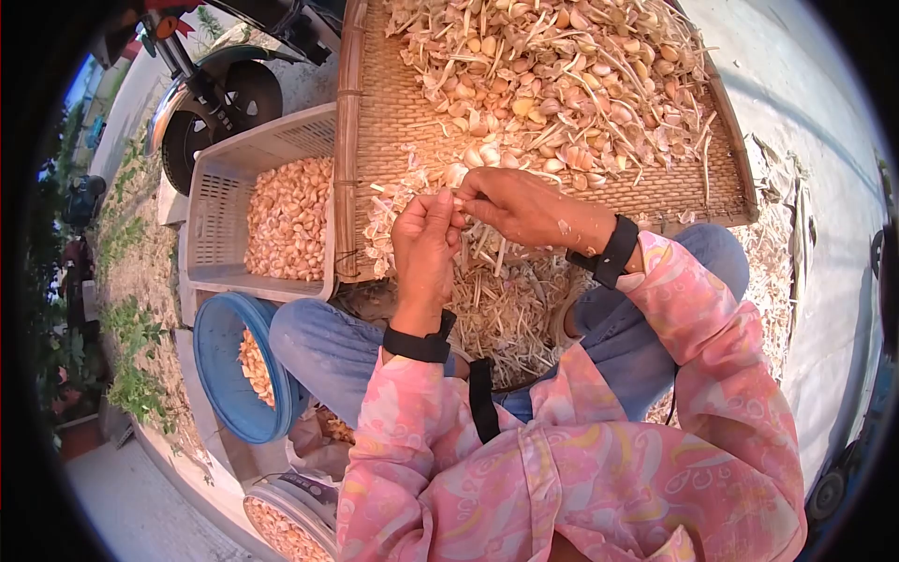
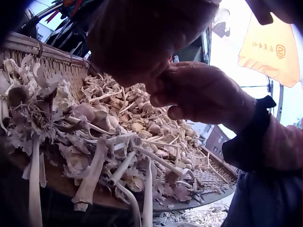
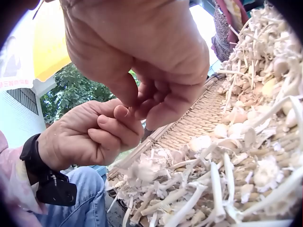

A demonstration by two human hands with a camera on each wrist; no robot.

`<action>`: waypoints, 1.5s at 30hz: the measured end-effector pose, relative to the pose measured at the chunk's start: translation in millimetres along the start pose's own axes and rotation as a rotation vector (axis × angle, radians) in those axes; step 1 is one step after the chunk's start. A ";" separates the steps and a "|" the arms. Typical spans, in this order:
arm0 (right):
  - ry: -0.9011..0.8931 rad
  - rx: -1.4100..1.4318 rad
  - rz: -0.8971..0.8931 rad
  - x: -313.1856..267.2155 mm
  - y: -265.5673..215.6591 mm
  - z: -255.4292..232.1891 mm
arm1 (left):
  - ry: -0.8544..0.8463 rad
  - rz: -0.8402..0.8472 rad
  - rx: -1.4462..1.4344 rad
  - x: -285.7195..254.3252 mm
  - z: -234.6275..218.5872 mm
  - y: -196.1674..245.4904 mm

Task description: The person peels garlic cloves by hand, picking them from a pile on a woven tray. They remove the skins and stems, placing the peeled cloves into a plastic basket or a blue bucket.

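In the head view my left hand (image 1: 423, 245) and right hand (image 1: 529, 208) meet over the near edge of a woven bamboo tray (image 1: 375, 108). Their fingers are curled, thumb against forefinger, pinching a small garlic clove mostly hidden between the fingertips. The right wrist view shows the left hand (image 3: 90, 135) with its fingers folded in, touching the right fingertips from below. A heap of garlic cloves (image 1: 581, 94), dry skins and stalks fills the tray's far part. Pale garlic bulbs (image 1: 482, 155) lie just beyond the hands, with cut stalks (image 2: 92, 177) around the near edge.
Left of the tray stands a white plastic crate (image 1: 211, 215) of loose cloves. Nearer are a blue bucket (image 1: 208, 375) with some cloves and a pale bucket (image 1: 267, 492) holding more. Stalk litter (image 1: 510, 323) covers the ground between the knees. A wheeled vehicle (image 1: 248, 89) stands behind the crate.
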State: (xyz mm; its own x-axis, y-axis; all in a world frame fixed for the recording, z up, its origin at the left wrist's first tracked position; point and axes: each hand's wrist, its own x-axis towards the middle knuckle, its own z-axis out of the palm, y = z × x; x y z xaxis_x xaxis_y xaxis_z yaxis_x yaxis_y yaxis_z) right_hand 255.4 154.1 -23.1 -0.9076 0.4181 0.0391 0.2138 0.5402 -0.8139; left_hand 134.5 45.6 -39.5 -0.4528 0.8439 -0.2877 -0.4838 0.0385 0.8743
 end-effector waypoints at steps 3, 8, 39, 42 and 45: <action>0.065 -0.062 -0.040 -2.5 -1.5 3.8 | 0.036 0.083 0.071 -2.7 3.7 -3.1; 0.036 -0.114 0.051 -2.3 -5.9 5.6 | 0.037 0.227 0.160 -4.9 7.1 -11.8; 0.151 -0.247 0.111 16.0 29.3 -5.8 | -0.249 -0.349 0.752 166.2 -7.2 26.2; 0.420 -0.283 0.080 29.7 51.3 -11.8 | -0.237 -0.458 0.068 129.2 -17.5 45.3; 0.503 -0.437 0.017 47.4 64.2 -12.8 | -0.229 -0.446 -0.126 91.4 -15.9 54.7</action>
State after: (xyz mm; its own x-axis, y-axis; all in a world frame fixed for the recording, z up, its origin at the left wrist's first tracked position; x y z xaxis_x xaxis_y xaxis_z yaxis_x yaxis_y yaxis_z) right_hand 230.7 217.9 -66.0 -0.6458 0.6621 0.3802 0.4500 0.7323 -0.5111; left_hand 54.7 116.4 -24.2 -0.0132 0.8561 -0.5167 -0.6856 0.3684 0.6279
